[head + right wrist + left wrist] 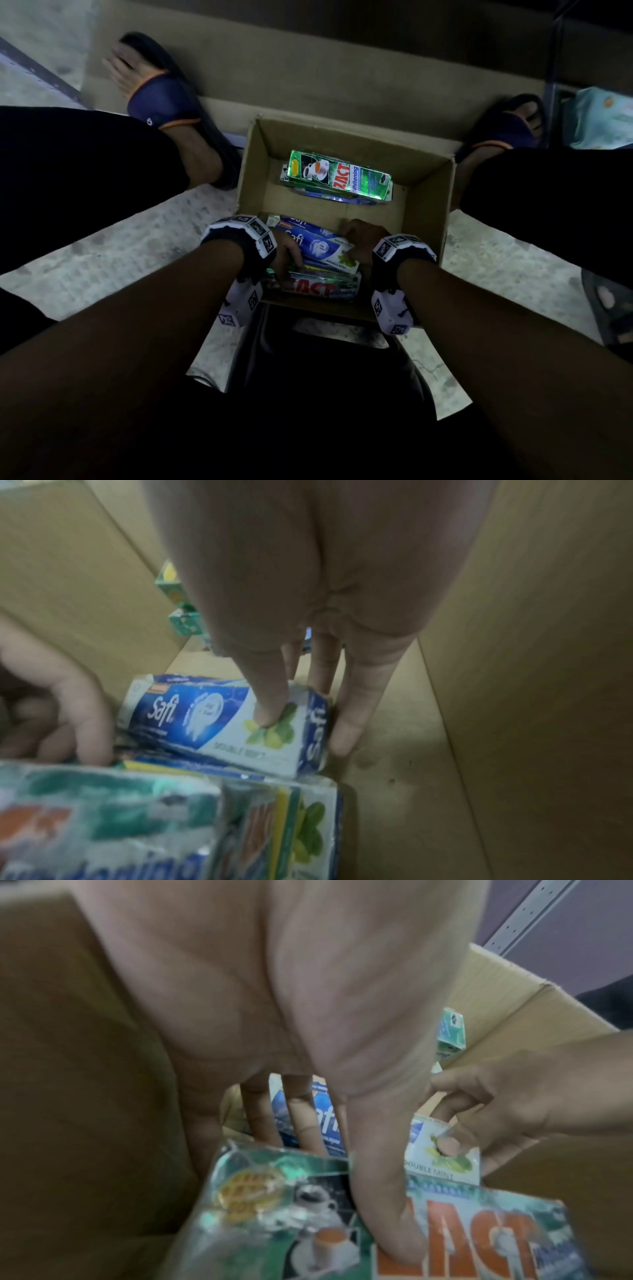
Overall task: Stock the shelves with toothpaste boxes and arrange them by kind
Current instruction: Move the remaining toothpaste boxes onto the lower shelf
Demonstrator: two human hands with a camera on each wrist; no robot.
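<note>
An open cardboard box [428,205] stands on the floor between my legs. At its far side a green Zact box [339,178] lies on other boxes. At the near side blue Safi boxes [315,243] lie on a stack beside another green Zact box [318,287]. My left hand [289,263] grips that near Zact box [274,1204], thumb on its face and fingers [260,1115] behind its edge. My right hand [356,240] pinches the top Safi box [212,723] at its right end, thumb on top and fingers [346,723] round the end flap.
A flattened cardboard sheet [308,68] lies beyond the box. My sandalled feet [164,99] flank it, and another sandal [613,308] lies at the right. A shelf post [555,68] and pale blue packs [603,116] are at the upper right. The box's right half shows bare floor [394,777].
</note>
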